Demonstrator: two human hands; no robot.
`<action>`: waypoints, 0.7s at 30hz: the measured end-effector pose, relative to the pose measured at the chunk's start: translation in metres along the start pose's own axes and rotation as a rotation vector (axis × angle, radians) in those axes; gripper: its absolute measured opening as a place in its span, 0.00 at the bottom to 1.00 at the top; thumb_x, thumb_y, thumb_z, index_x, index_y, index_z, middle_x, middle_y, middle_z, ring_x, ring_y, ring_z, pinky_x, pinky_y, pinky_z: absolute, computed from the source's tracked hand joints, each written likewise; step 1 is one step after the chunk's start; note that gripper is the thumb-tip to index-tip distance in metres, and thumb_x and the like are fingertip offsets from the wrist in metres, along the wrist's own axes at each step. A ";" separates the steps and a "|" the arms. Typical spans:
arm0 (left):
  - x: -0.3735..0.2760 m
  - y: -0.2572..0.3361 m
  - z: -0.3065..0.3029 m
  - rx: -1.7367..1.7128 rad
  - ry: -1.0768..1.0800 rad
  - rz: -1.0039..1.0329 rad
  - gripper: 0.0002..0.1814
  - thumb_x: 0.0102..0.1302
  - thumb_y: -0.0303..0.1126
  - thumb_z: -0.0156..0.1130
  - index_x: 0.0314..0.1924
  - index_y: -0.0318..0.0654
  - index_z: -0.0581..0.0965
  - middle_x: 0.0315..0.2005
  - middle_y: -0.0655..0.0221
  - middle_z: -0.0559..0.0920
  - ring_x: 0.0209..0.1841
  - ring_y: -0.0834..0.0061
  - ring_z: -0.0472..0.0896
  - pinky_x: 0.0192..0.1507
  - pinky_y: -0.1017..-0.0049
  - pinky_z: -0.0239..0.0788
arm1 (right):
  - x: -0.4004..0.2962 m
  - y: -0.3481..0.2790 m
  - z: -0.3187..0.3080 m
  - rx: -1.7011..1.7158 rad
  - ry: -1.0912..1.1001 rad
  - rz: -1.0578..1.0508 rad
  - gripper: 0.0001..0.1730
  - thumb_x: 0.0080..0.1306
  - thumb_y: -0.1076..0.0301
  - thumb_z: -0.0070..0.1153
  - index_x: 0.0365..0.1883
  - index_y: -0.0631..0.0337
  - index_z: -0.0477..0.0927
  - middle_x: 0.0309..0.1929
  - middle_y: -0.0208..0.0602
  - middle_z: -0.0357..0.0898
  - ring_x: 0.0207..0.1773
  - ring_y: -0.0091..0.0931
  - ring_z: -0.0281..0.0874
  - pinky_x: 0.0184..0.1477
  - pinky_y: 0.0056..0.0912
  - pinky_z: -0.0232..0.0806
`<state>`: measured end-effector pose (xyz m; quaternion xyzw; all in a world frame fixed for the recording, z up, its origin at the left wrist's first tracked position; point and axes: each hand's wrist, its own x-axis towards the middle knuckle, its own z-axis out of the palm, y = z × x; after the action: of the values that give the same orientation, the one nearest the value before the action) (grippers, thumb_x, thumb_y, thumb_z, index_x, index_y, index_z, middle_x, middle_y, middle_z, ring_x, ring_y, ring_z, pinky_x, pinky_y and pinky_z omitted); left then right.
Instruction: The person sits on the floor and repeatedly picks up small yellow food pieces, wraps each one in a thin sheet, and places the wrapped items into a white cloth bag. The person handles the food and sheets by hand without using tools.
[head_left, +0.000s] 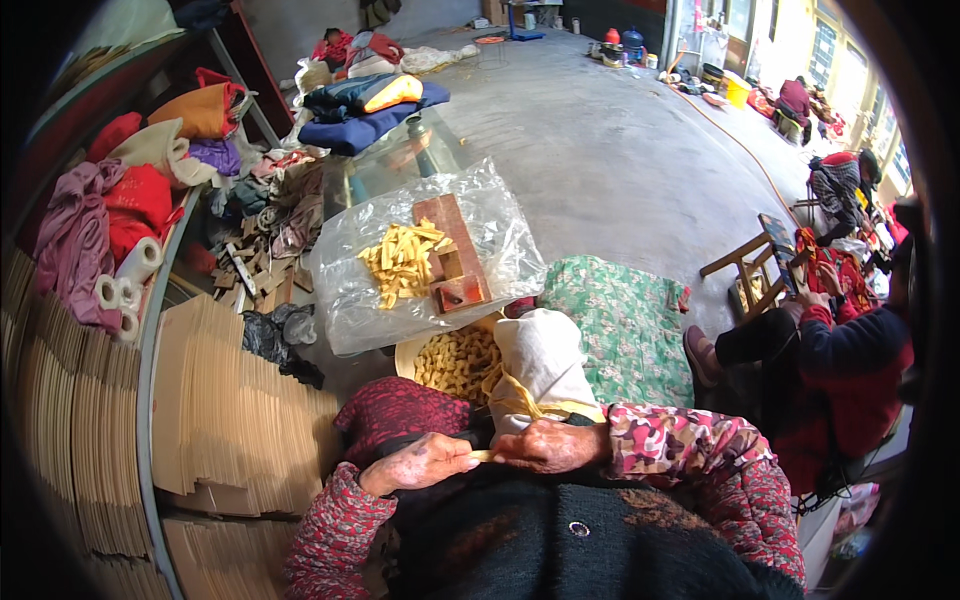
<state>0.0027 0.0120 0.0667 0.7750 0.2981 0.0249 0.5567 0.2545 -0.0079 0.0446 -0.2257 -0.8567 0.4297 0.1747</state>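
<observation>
My left hand (424, 463) and my right hand (550, 445) meet in front of my chest, each pinching one end of a short pale yellow strip (482, 455). Just beyond them a white cloth (540, 352) covers my knee, with yellow strips lying over it. A round container (407, 358) full of small yellow pieces (457, 364) stands by my legs. Farther off, a pile of yellow strips (401, 259) lies on clear plastic sheeting (345, 300), against a reddish wooden block tool (457, 247).
Stacked flat cardboard (240, 405) fills the left side. A green floral cloth (619, 330) lies right of the white cloth. At the right, a seated person (847, 367) works beside a wooden stool (750, 262). Folded blue bedding (367, 124) lies beyond the plastic. An orange hose (735, 135) crosses the floor.
</observation>
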 end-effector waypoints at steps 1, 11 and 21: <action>-0.001 -0.001 0.000 -0.026 -0.003 0.006 0.18 0.73 0.40 0.54 0.29 0.34 0.73 0.18 0.73 0.67 0.24 0.83 0.65 0.28 0.74 0.60 | 0.000 0.000 -0.001 0.012 -0.019 0.057 0.15 0.74 0.59 0.45 0.37 0.64 0.72 0.19 0.51 0.70 0.25 0.46 0.74 0.27 0.49 0.65; -0.027 -0.021 -0.022 -0.225 0.056 -0.073 0.16 0.73 0.40 0.54 0.32 0.37 0.78 0.24 0.78 0.75 0.29 0.87 0.71 0.33 0.82 0.64 | 0.008 0.007 -0.012 0.006 -0.008 0.054 0.15 0.74 0.59 0.46 0.40 0.63 0.75 0.24 0.50 0.74 0.29 0.46 0.76 0.31 0.47 0.67; -0.017 -0.012 -0.029 -1.003 0.533 0.117 0.17 0.73 0.39 0.53 0.28 0.36 0.72 0.14 0.83 0.61 0.15 0.92 0.54 0.17 0.84 0.42 | 0.041 0.011 -0.010 0.270 0.221 0.187 0.15 0.76 0.60 0.43 0.35 0.64 0.70 0.18 0.42 0.68 0.20 0.33 0.73 0.23 0.35 0.67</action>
<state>-0.0276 0.0305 0.0720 0.3980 0.3367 0.3887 0.7597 0.2274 0.0266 0.0451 -0.3246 -0.7421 0.5277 0.2559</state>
